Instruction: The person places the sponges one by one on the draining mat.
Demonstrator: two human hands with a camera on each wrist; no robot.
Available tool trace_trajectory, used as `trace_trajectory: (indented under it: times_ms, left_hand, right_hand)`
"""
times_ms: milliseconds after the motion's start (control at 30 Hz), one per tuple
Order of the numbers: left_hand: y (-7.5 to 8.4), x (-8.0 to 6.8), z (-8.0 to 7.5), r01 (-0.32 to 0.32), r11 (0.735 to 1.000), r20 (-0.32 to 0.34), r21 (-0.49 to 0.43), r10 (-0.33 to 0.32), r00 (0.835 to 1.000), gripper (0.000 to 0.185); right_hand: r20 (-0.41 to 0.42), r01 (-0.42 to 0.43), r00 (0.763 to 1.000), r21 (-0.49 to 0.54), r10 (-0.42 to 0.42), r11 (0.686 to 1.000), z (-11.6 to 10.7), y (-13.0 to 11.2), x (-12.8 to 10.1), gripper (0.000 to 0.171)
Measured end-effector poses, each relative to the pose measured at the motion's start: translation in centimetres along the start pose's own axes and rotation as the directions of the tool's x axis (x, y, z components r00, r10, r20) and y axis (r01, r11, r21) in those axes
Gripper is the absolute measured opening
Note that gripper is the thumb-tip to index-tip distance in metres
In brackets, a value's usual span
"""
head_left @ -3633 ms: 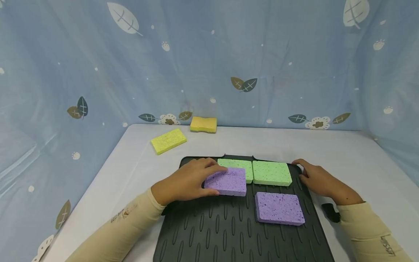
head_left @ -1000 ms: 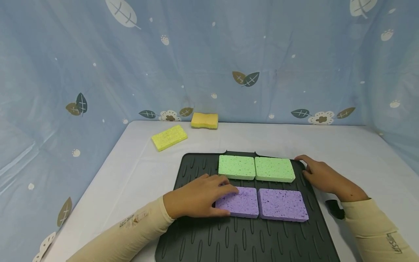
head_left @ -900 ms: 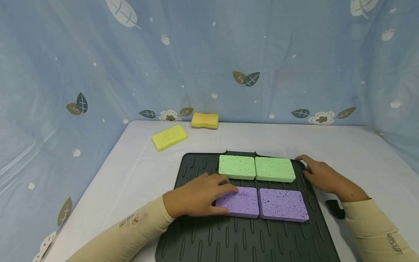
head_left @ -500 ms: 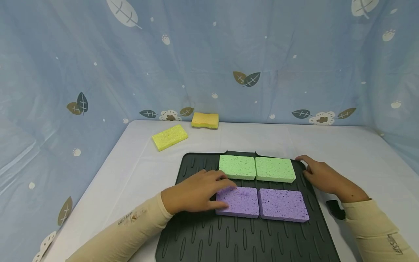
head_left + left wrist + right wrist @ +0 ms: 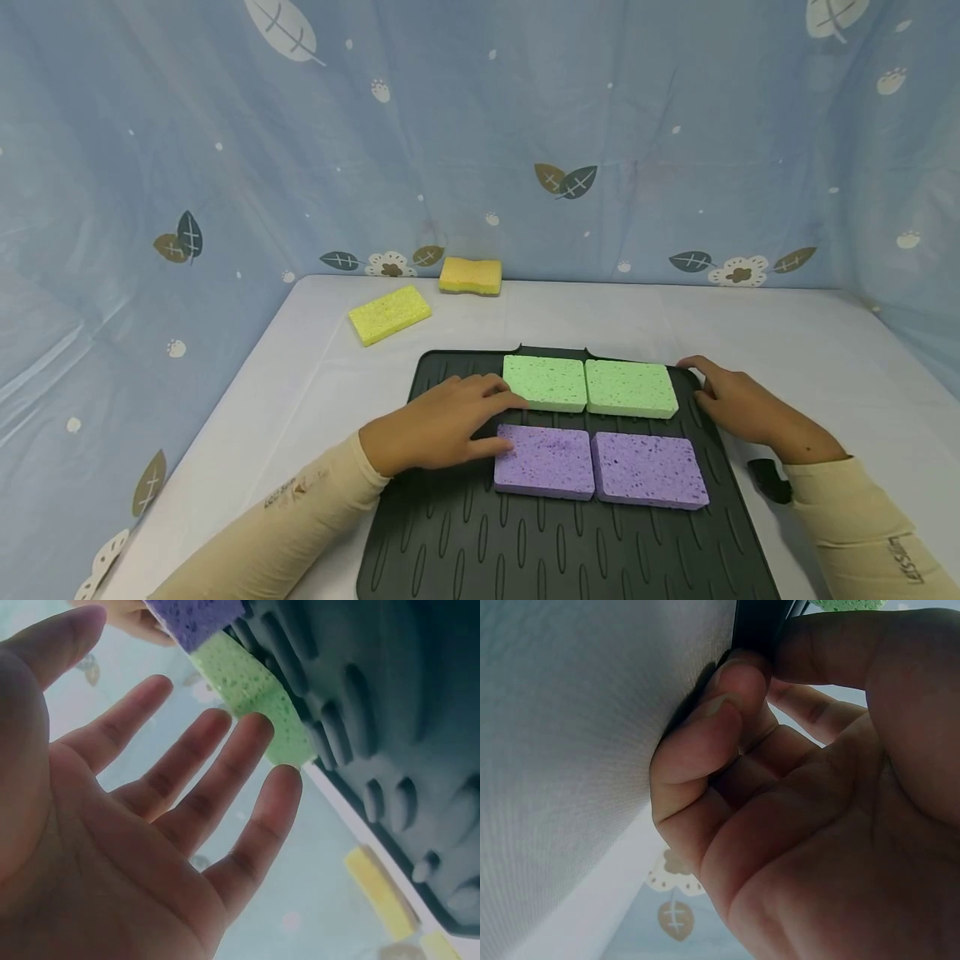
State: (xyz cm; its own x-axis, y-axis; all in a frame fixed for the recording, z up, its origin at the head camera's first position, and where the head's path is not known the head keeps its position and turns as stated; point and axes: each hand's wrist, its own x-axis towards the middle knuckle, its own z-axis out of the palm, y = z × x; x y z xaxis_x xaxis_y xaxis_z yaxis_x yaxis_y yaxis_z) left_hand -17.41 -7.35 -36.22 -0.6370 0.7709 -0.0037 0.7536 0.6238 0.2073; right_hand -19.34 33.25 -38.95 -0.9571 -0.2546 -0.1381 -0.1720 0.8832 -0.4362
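Two purple sponges, the left one [image 5: 543, 462] and the right one [image 5: 649, 470], lie side by side on a black ridged drying mat [image 5: 517, 550]. Behind them two green sponges, the left one [image 5: 545, 383] and the right one [image 5: 631, 388], form another row. My left hand [image 5: 442, 423] hovers above the left part of the mat, just beside the left purple sponge. Its fingers are spread and hold nothing in the left wrist view. At the mat's far right corner, my right hand [image 5: 742, 406] pinches the edge between thumb and curled fingers, as the right wrist view shows.
A flat yellow sponge [image 5: 389, 315] lies on the white table [image 5: 600, 321] behind the mat's left side. Another yellow sponge [image 5: 470, 275] with a wavy side sits near the blue patterned curtain [image 5: 480, 125]. A small black object [image 5: 769, 481] is beside the right wrist.
My left hand brought the left purple sponge toward me, beside the right one, then let go and drew back up and left. The right hand stayed at the mat's corner.
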Motion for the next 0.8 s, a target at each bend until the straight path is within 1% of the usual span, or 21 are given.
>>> trace_trajectory:
  times_ms: [133, 333, 667, 800]
  left_hand:
    - [-0.6, 0.0, -0.1, 0.022, 1.0, -0.013, -0.018, -0.022, 1.0, 0.049]
    - [-1.5, 0.1, -0.1, 0.049, 0.999, -0.021, -0.022, -0.049, 0.999, 0.049]
    - [-2.8, 0.2, 0.4, 0.08, 0.997, -0.049, -0.005, -0.08, 0.996, 0.047]
    - [-3.3, 0.2, 0.5, 0.092, 0.996, -0.058, 0.02, -0.09, 0.994, 0.048]
  right_hand:
    - [-0.002, 0.003, 1.0, 0.001, -0.003, 1.0, 0.0, 0.0, 0.0, 0.044]
    - [-0.004, 0.003, 1.0, 0.001, -0.003, 1.0, 0.0, 0.1, 0.0, 0.044]
    - [-0.006, 0.006, 1.0, 0.004, -0.006, 1.0, 0.1, 0.1, 0.0, 0.044]
    - [-0.008, 0.001, 1.0, 0.002, -0.001, 1.0, 0.1, 0.1, 0.1, 0.044]
